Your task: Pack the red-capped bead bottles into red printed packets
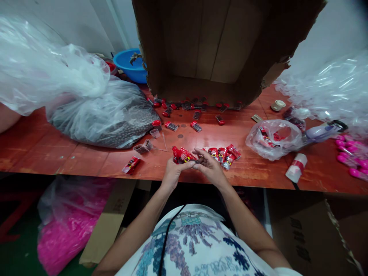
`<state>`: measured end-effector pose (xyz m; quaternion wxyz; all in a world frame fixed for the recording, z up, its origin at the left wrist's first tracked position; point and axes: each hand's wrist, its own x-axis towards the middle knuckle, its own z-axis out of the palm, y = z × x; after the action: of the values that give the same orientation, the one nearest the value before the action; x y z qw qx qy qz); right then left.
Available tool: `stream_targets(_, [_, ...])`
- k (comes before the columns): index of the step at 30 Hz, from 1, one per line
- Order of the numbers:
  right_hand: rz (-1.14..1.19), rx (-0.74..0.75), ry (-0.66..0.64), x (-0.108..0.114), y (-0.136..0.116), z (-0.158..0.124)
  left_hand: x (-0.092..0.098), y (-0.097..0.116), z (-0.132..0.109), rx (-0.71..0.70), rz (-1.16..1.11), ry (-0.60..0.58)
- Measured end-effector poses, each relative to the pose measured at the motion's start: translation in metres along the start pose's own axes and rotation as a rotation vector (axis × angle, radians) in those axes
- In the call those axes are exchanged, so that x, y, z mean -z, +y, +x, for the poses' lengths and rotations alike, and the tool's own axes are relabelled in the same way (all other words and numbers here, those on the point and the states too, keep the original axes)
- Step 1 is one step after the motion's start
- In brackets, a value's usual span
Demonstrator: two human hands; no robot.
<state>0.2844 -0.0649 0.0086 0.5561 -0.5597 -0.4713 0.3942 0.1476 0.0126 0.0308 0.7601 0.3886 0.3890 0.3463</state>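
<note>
Evidently light, the red packet (184,155) sits between the hands, by the near edge of the tabletop (255,174). From where I stand, the left hand (174,170) grasps its near side and the right hand (211,166) pinches its other end, where fingers hide the detail. Its shiny wrapper looks thin, soft and slippery; I'd take it by the edges, gently. More packets (222,154) lie just beyond the right hand, one loose packet (131,165) left of the hands. Farther ahead, red-capped tubes (196,126) lie strewn before the carton (215,42), which blocks a long forward reach; a sack (109,122) crowds the left.
</note>
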Motion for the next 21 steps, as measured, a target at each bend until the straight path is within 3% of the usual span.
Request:
stream_targets(5, [-0.176,0.129,0.032,0.0,-0.004,-0.002,-0.004,-0.009,-0.003,0.09,-0.079,-0.032])
stream_targets(9, [-0.181,0.12,0.191,0.004,0.001,-0.01,-0.006,-0.014,-0.002,0.181,-0.155,-0.099])
stream_targets(13, [-0.184,0.045,0.407,0.031,0.01,-0.017,0.002,-0.013,0.004,0.245,-0.313,-0.088])
stream_targets(17, [-0.436,0.009,0.615,0.047,0.003,-0.015,0.007,-0.01,0.008,0.254,-0.363,-0.072])
stream_targets(19, [-0.465,0.036,0.558,0.034,-0.003,-0.01,0.003,-0.011,0.007,0.255,-0.358,-0.088])
stream_targets(21, [-0.346,0.037,0.365,0.011,-0.007,-0.003,-0.003,-0.013,0.005,0.264,-0.359,-0.112])
